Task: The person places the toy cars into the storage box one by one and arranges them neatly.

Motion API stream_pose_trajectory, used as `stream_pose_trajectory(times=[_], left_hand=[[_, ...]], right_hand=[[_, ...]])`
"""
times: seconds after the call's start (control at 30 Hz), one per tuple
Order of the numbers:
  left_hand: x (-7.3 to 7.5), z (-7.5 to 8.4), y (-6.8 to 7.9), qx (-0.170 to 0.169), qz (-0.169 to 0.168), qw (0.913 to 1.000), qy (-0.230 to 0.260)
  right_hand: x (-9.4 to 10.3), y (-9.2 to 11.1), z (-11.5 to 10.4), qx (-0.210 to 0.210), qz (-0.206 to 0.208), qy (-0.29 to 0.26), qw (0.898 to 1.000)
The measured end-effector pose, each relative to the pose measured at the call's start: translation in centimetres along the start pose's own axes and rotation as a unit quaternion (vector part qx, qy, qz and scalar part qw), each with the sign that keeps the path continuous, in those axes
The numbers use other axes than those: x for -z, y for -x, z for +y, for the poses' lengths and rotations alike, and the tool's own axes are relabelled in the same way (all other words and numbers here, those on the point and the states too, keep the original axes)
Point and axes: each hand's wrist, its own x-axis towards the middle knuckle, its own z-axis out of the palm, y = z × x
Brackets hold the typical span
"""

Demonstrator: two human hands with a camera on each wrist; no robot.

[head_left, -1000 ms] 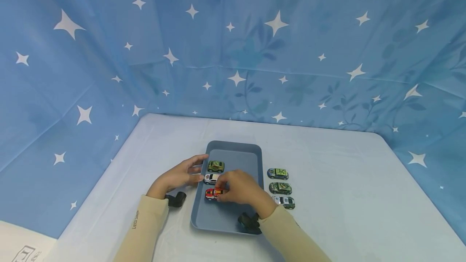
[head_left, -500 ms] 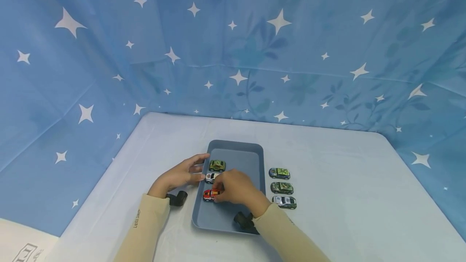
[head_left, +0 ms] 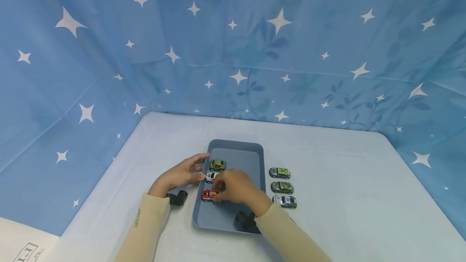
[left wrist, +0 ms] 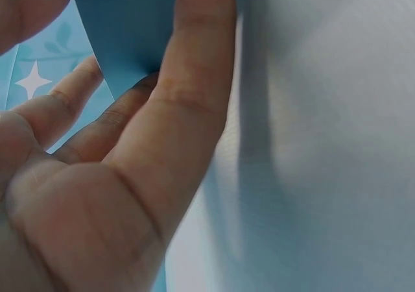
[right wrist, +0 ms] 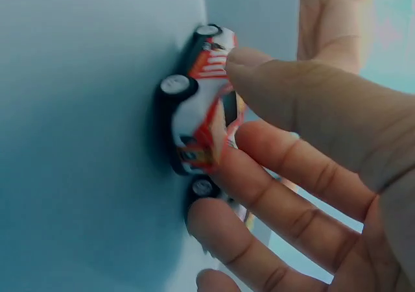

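Red car now snug to the left wall of the tray, right hand on it

Change over the last second: the red car point(head_left: 208, 195) has shifted left in the tray point(head_left: 244, 157); its nose is now just beside the left wall. The right hand point(head_left: 236, 187) has gone over with it. Almost all of that is in the first half second; little shift since. I read it as fine positioning, close to finished, release pending.

Right hand: pinching the red car between thumb and fingers. Wheels look down on the tray floor (right wrist view is blurry, so can't swear to full contact).

Left hand point(head_left: 181, 175): fingers extended and apart, touching the left wall, no car in it. Probably steadying the tray.

Also in the tray, beyond the red car: white car point(head_left: 210, 177), partly behind the right hand, then green car point(head_left: 217, 165). Roughly a column along that wall.

Outside, right of the tray: blue-green car point(head_left: 279, 173), camo car point(head_left: 282, 187), silver car point(head_left: 284, 201), untouched.
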Motion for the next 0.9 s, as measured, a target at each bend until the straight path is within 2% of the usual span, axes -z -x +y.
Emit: stream_pose_trajectory(times=[0.3, 0.57, 0.73, 0.9], left_hand=[[0.0, 0.0, 0.0, -0.012, -0.003, 0.9999, -0.003], [0.0, -0.2, 0.0, -0.017, -0.007, 0.9998, 0.001], [-0.1, -0.2, -0.1, -0.014, -0.005, 0.9999, 0.003], [0.0, -0.2, -0.1, -0.008, -0.003, 1.0000, 0.001]], right_hand=[[1.2, 1.0, 1.4, 0.011, -0.019, -0.078, 0.997], [2.0, 2.2, 2.7, 0.047, -0.034, -0.123, 0.991], [2.4, 2.8, 3.4, 0.068, -0.032, -0.144, 0.987], [2.6, 3.7, 4.1, 0.066, -0.020, -0.161, 0.985]])
